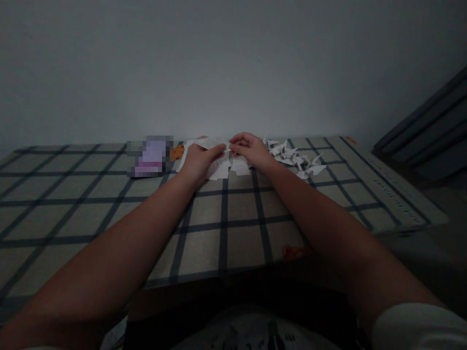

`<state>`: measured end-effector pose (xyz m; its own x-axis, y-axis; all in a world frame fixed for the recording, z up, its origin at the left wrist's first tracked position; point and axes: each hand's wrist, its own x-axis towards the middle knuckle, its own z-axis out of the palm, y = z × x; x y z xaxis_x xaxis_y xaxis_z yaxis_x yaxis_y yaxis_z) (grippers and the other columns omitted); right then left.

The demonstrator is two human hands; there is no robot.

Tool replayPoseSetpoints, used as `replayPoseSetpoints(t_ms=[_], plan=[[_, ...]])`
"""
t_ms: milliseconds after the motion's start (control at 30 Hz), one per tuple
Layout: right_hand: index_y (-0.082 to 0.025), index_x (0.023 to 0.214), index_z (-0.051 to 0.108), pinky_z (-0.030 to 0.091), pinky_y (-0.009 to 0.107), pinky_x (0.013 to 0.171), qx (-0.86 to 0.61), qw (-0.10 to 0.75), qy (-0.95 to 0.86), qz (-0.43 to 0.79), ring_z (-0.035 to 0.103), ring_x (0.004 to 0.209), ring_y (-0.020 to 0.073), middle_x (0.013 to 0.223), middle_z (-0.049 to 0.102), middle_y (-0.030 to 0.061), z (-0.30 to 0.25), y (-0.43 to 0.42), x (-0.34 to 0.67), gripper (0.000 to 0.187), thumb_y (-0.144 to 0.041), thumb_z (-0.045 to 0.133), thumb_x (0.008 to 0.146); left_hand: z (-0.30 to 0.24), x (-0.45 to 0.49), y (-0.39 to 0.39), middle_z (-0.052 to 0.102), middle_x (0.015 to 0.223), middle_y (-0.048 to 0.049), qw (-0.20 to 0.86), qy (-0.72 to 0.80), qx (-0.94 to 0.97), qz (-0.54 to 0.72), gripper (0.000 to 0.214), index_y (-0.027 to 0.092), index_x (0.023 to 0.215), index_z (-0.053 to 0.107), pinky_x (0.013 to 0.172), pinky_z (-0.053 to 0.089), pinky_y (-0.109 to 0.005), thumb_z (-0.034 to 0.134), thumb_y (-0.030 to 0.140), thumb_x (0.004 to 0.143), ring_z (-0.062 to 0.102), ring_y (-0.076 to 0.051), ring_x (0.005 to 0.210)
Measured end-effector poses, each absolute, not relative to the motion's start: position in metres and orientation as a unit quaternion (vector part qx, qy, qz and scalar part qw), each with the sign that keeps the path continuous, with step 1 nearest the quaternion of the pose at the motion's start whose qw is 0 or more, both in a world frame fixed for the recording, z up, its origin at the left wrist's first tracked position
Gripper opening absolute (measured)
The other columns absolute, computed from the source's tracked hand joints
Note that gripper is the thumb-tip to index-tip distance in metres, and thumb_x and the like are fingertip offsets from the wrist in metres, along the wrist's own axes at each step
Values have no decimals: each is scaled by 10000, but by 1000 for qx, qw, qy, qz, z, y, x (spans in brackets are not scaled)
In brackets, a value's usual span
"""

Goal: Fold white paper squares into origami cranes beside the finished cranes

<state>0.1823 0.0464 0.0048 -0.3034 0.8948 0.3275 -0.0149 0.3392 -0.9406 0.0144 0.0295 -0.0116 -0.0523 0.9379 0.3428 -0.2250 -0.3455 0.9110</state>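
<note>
Both arms reach far forward over a checked cloth (pixel 226 228). My left hand (pixel 199 159) and my right hand (pixel 250 148) meet at a small white paper piece (pixel 214 142) and pinch it between them, fingers closed on its edges. Under the hands lie loose white paper sheets (pixel 228 168). Just right of my right hand sits a heap of several small folded white paper figures (pixel 297 159).
A blurred purple and grey object (pixel 150 156) lies left of my left hand, with a small orange thing (pixel 178 152) beside it. A pale wall rises behind the cloth. Dark slanted boards (pixel 430 131) stand at the far right. An orange spot (pixel 294 252) marks the near cloth.
</note>
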Motion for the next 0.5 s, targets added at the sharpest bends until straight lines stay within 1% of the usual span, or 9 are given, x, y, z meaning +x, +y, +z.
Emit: replayPoseSetpoints(t_ms=[133, 333, 500], plan=[[-200, 917, 569, 519, 213, 681, -327, 489, -644, 489, 605, 686, 80, 746, 628, -36, 5, 46, 182, 157, -117, 662, 822, -15, 12, 32, 692, 810, -29, 435, 348, 528, 641, 346, 166, 838, 595, 690, 549, -262, 844, 309, 646, 659, -135, 703], [-195, 902, 555, 524, 226, 699, -321, 489, -642, 495, 613, 691, 84, 717, 606, -45, 6, 46, 181, 149, -114, 654, 827, -13, 12, 31, 681, 798, -25, 429, 351, 532, 640, 341, 164, 842, 591, 653, 532, -240, 841, 295, 650, 648, -126, 677], [-195, 882, 548, 536, 221, 713, -320, 488, -644, 494, 614, 674, 74, 691, 591, -61, 6, 46, 182, 155, -100, 651, 815, -11, 14, 28, 685, 799, -22, 452, 343, 524, 635, 331, 159, 841, 596, 656, 530, -237, 838, 266, 643, 645, -120, 668]])
